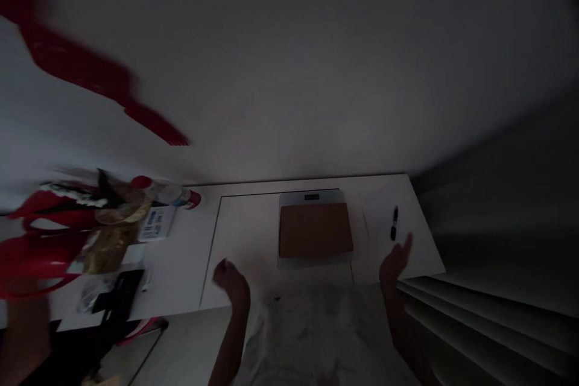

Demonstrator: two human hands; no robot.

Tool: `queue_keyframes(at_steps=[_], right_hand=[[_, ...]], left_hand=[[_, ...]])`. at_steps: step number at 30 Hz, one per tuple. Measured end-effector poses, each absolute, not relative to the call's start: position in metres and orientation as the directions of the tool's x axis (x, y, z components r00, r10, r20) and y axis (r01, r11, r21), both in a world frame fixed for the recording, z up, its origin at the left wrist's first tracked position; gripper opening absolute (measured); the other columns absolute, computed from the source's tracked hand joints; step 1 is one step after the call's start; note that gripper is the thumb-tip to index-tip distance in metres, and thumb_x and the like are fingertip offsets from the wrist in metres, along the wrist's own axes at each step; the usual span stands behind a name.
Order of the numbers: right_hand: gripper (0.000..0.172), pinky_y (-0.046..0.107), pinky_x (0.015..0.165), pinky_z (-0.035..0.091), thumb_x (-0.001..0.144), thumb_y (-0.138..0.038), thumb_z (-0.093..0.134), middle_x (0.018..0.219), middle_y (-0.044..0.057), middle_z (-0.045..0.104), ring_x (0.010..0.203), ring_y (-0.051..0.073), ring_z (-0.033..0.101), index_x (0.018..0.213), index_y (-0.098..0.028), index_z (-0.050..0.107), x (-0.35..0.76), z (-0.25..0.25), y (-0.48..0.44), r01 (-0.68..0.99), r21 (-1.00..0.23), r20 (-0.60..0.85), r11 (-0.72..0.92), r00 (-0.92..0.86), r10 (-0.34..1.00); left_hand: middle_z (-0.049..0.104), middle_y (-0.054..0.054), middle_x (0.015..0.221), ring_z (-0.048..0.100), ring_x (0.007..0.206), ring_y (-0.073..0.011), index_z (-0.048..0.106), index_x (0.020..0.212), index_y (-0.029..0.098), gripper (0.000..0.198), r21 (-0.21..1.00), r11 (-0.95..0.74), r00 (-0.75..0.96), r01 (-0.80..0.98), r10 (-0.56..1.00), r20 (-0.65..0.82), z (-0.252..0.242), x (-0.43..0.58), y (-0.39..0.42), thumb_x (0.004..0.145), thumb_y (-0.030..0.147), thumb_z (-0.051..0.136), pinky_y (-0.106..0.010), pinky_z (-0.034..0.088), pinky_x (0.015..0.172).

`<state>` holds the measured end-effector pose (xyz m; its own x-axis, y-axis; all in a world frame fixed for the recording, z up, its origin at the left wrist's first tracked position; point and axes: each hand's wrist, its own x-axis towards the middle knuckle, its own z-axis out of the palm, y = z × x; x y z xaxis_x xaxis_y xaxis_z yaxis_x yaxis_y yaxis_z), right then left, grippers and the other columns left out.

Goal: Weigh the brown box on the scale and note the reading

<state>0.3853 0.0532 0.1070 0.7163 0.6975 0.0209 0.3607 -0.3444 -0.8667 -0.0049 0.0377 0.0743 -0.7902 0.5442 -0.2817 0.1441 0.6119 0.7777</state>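
Observation:
The scene is dim. My left hand (230,280) hovers over the near edge of a white table (190,253), fingers curled loosely, with nothing visible in it. My right hand (396,260) is raised at the table's right side, fingers stretched out and apart, holding nothing. Between the hands, farther back, a brown cardboard box (315,230) lies on a flat grey scale (312,198). A small black pen-like object (394,223) lies just beyond my right hand.
At the left stand red plastic baskets (31,253), a bottle with a red cap (181,197), gold-wrapped items (108,235) and a black device (120,295). A blurred red shape (90,72) crosses the wall. White slats (474,319) lie at the right.

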Motion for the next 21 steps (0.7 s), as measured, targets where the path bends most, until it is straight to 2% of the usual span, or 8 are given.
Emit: queue_keyframes(at_steps=[2, 3, 6, 9, 12, 14, 18, 21], right_hand=[[0.077, 0.044, 0.118, 0.024, 0.091, -0.067, 0.021, 0.156, 0.014, 0.032, 0.144, 0.025, 0.03, 0.149, -0.017, 0.035, 0.372, 0.097, 0.065, 0.267, -0.92, -0.053, -0.286, 0.639, 0.768], [0.082, 0.046, 0.118, 0.025, 0.088, -0.071, 0.024, 0.156, 0.012, 0.031, 0.143, 0.025, 0.032, 0.15, -0.018, 0.033, 0.363, 0.093, 0.071, 0.202, -0.939, -0.12, -0.277, 0.563, 0.818], [0.089, 0.045, 0.116, 0.028, 0.081, -0.077, 0.032, 0.158, 0.009, 0.029, 0.143, 0.024, 0.032, 0.151, -0.022, 0.031, 0.332, 0.085, 0.083, 0.077, -0.938, -0.287, -0.337, 0.37, 0.884], [0.087, 0.042, 0.116, 0.029, 0.081, -0.078, 0.032, 0.153, 0.01, 0.038, 0.141, 0.023, 0.037, 0.147, -0.021, 0.04, 0.311, 0.086, 0.084, 0.09, -0.935, -0.293, -0.342, 0.344, 0.892], [0.077, 0.042, 0.111, 0.036, 0.085, -0.075, 0.031, 0.14, 0.01, 0.054, 0.131, 0.025, 0.049, 0.139, -0.023, 0.052, 0.303, 0.094, 0.08, 0.155, -0.941, -0.237, -0.302, 0.336, 0.912], [0.072, 0.042, 0.106, 0.041, 0.087, -0.072, 0.034, 0.132, 0.011, 0.06, 0.125, 0.026, 0.054, 0.134, -0.023, 0.056, 0.3, 0.102, 0.076, 0.184, -0.941, -0.214, -0.285, 0.331, 0.919], [0.068, 0.041, 0.1, 0.045, 0.085, -0.07, 0.041, 0.128, 0.01, 0.063, 0.12, 0.028, 0.057, 0.131, -0.023, 0.06, 0.282, 0.123, 0.074, 0.192, -0.946, -0.209, -0.262, 0.259, 0.943], [0.07, 0.041, 0.099, 0.047, 0.083, -0.07, 0.045, 0.13, 0.009, 0.062, 0.122, 0.029, 0.056, 0.134, -0.023, 0.057, 0.249, 0.139, 0.076, 0.19, -0.948, -0.232, -0.255, 0.137, 0.963]], left_hand=[[0.055, -0.015, 0.134, 0.051, 0.126, -0.0237, 0.048, 0.13, 0.018, 0.069, 0.849, 0.515, -0.656, 0.121, 0.683, -0.321, 0.082, 0.014, 0.051, 0.085, 0.062, 0.022, -0.041, 0.039, 0.109], [0.052, -0.014, 0.141, 0.048, 0.13, -0.0217, 0.047, 0.133, 0.019, 0.069, 0.888, 0.457, -0.538, 0.049, 0.761, -0.362, 0.086, 0.024, 0.057, 0.085, 0.063, 0.024, -0.039, 0.036, 0.112], [0.039, -0.012, 0.154, 0.033, 0.143, -0.0215, 0.045, 0.139, 0.02, 0.072, 0.896, 0.425, -0.31, -0.129, 0.841, -0.444, 0.103, 0.056, 0.07, 0.086, 0.066, 0.029, -0.04, 0.022, 0.12], [0.041, -0.009, 0.153, 0.032, 0.143, -0.0212, 0.046, 0.139, 0.022, 0.071, 0.909, 0.379, -0.191, -0.171, 0.893, -0.408, 0.12, 0.08, 0.073, 0.086, 0.067, 0.03, -0.039, 0.02, 0.121], [0.046, -0.007, 0.149, 0.034, 0.142, -0.0208, 0.048, 0.137, 0.023, 0.068, 0.936, 0.32, -0.196, -0.146, 0.918, -0.344, 0.131, 0.09, 0.071, 0.087, 0.066, 0.033, -0.039, 0.021, 0.121], [0.049, -0.008, 0.147, 0.037, 0.14, -0.0216, 0.049, 0.136, 0.022, 0.068, 0.943, 0.303, -0.227, -0.136, 0.917, -0.328, 0.134, 0.089, 0.07, 0.086, 0.065, 0.035, -0.039, 0.023, 0.12], [0.054, -0.01, 0.141, 0.044, 0.134, -0.0231, 0.05, 0.134, 0.019, 0.069, 0.952, 0.276, -0.321, -0.134, 0.897, -0.305, 0.142, 0.063, 0.067, 0.085, 0.065, 0.039, -0.039, 0.029, 0.116], [0.061, -0.008, 0.132, 0.047, 0.13, -0.023, 0.055, 0.129, 0.016, 0.068, 0.961, 0.245, -0.402, -0.13, 0.873, -0.277, 0.147, 0.022, 0.063, 0.084, 0.064, 0.039, -0.037, 0.03, 0.115]])
